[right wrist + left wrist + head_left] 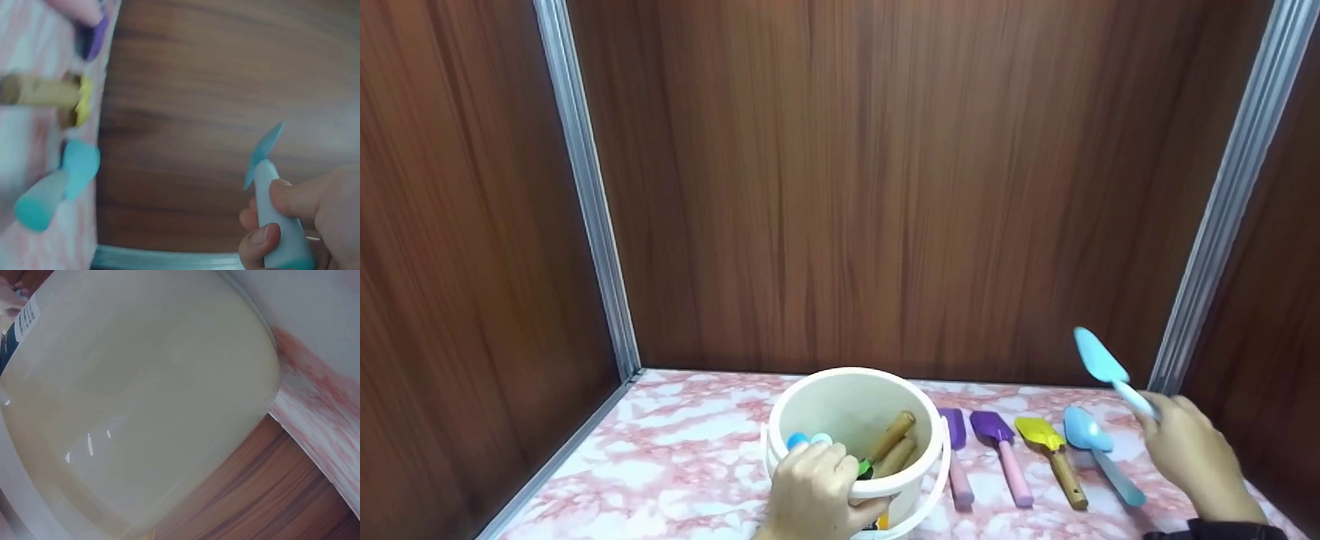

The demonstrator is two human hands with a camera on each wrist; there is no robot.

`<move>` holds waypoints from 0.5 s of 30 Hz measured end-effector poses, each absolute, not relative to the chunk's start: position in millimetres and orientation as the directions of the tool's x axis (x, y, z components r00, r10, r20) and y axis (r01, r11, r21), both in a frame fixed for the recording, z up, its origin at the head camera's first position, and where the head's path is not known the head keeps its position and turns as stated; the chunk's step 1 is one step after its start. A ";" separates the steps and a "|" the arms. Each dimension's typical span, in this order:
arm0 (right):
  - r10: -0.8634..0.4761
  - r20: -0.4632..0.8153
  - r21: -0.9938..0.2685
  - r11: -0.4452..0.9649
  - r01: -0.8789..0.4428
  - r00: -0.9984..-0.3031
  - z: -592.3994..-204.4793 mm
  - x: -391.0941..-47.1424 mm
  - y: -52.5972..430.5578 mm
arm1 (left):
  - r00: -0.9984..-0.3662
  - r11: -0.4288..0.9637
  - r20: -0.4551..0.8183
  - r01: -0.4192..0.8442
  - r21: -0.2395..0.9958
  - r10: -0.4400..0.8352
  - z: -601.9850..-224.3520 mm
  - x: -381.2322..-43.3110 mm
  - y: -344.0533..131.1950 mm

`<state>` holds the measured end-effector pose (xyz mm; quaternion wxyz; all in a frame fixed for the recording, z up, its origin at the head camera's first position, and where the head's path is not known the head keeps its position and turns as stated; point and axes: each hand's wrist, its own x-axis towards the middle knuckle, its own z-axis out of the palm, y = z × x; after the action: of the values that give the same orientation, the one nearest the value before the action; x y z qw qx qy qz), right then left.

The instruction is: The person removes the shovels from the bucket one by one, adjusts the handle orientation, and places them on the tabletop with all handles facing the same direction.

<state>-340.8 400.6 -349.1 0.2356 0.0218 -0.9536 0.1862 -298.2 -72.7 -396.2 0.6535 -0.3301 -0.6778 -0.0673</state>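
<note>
My left hand (814,487) grips the near rim of a white bucket (840,397), fingers over the edge and thumb outside. Inside the bucket lean tools with wooden handles (898,433), beside blue handle ends (797,440) and a bit of green. The bucket's outer wall (157,382) fills the left wrist view. At the right, my right hand (1191,450) holds a light-blue garden trowel (1101,360) up off the table by its handle (277,216), blade pointing away. Fingers and thumb wrap this pale handle in the right wrist view.
Right of the bucket, several small shovels lie in a row: two purple ones (994,426) with pink handles, a yellow one (1039,433) with a wooden handle, and a light-blue one (1084,429). Wood panels (847,187) enclose the marbled table (682,450).
</note>
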 end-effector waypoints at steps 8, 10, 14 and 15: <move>0.092 0.325 -0.367 0.929 -0.037 -0.941 -373.3 -348.0 440.1 | 0.085 0.776 0.928 0.524 -0.350 0.362 -394.9 -297.8 -75.1; 0.113 0.283 -0.377 0.926 -0.002 -0.952 -377.3 -349.9 445.3 | 0.088 0.776 0.928 0.524 -0.352 0.361 -394.7 -298.0 -75.5; 0.155 0.236 -0.393 0.918 0.052 -0.959 -390.3 -352.4 456.4 | 0.097 0.773 0.928 0.526 -0.355 0.360 -394.4 -298.6 -74.6; 0.160 0.226 -0.395 0.917 0.059 -0.961 -394.9 -352.2 459.1 | 0.097 0.772 0.927 0.526 -0.356 0.361 -394.3 -298.6 -74.2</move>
<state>-352.2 459.1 -394.9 0.1281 -0.0564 -0.9706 0.1959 -298.6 -74.2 -394.3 0.6621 -0.3315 -0.6692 -0.0623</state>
